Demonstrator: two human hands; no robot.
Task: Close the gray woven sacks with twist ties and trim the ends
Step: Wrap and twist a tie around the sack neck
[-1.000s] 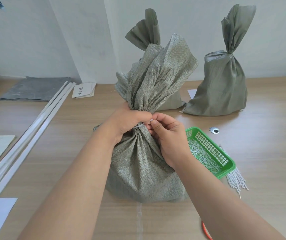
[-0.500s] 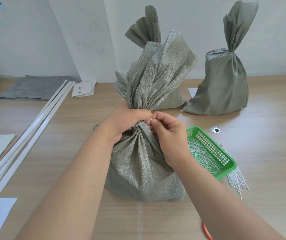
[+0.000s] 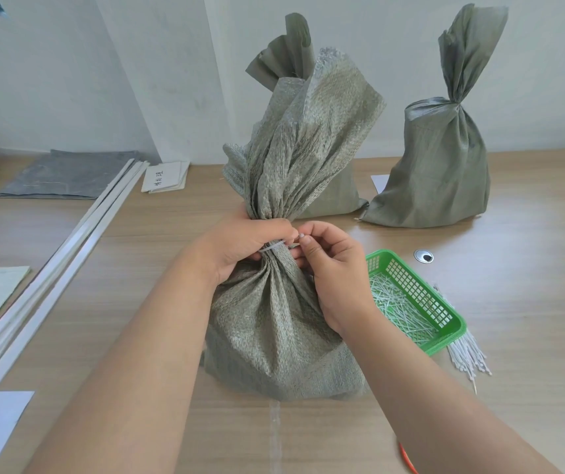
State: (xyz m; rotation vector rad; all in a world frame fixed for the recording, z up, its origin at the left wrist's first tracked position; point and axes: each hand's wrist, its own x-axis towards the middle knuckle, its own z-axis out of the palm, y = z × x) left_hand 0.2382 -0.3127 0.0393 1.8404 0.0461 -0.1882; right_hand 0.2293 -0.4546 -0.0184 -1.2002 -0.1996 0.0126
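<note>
Centrally, left hand (image 3: 250, 246) clamps near sack (image 3: 284, 323) neck; right hand (image 3: 334, 268) fingers pinch white tie (image 3: 276, 247); green basket (image 3: 445, 331) just beside.

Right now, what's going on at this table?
A person is closing the nearest gray woven sack. The left hand squeezes its gathered neck while the right hand pinches the end of a white tie wrapped around it. Two more sacks stand behind, already cinched. A green basket of white ties sits to the right on the wooden table. The tie's end looks untrimmed.
</note>
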